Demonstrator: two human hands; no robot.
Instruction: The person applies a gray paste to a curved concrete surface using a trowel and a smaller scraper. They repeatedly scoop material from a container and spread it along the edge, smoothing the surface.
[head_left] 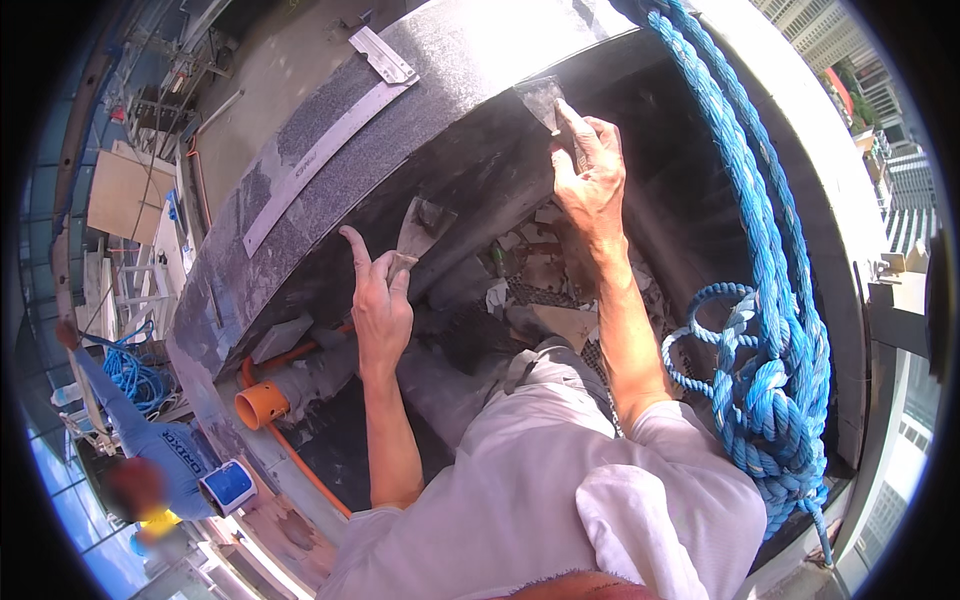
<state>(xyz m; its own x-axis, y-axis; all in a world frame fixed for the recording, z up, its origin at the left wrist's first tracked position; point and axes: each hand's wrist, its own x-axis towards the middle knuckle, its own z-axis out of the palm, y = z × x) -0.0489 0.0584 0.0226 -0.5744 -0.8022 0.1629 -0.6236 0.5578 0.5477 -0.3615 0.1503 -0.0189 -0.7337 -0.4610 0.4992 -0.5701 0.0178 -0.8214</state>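
Note:
My left hand (378, 315) grips a putty knife (425, 228) by its handle, the smeared blade tilted up and to the right. Its index finger stretches out to the lower edge of a curved grey wall (455, 70). Farther right and higher, my right hand (597, 185) is closed round a second putty knife (541, 98). That blade overlaps the wall's dark inner edge in view; whether it touches, I cannot tell. A metal carpenter's square (318, 178) lies along the wall's speckled top, left of both hands.
Thick blue rope (745, 230) hangs knotted on my right. Broken rubble (540, 275) lies down inside the hollow. An orange pipe (263, 404) juts out at lower left. Beyond it are a person in blue (165, 455) and a blue-and-white bucket (230, 487).

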